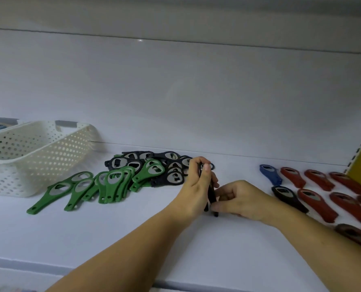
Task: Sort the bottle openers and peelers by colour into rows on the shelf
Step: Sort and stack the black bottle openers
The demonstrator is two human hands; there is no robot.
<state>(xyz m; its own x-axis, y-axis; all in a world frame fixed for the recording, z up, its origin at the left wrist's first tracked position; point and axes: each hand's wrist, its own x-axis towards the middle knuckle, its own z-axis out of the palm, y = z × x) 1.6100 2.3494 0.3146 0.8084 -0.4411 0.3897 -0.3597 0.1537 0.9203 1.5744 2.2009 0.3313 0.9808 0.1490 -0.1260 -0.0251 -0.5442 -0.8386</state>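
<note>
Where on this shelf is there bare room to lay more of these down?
The widest bare patch is the front of the shelf, before the green openers and basket. Another lies between the dark pile and the blue opener, behind the left hand and right hand gripping black openers. It is crowded among the red openers, far right, and both piles.

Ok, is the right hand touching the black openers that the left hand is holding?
Touching. In the head view the right hand pinches the lower ends of the black openers with thumb and fingers, while the left hand grips them higher up.
</note>
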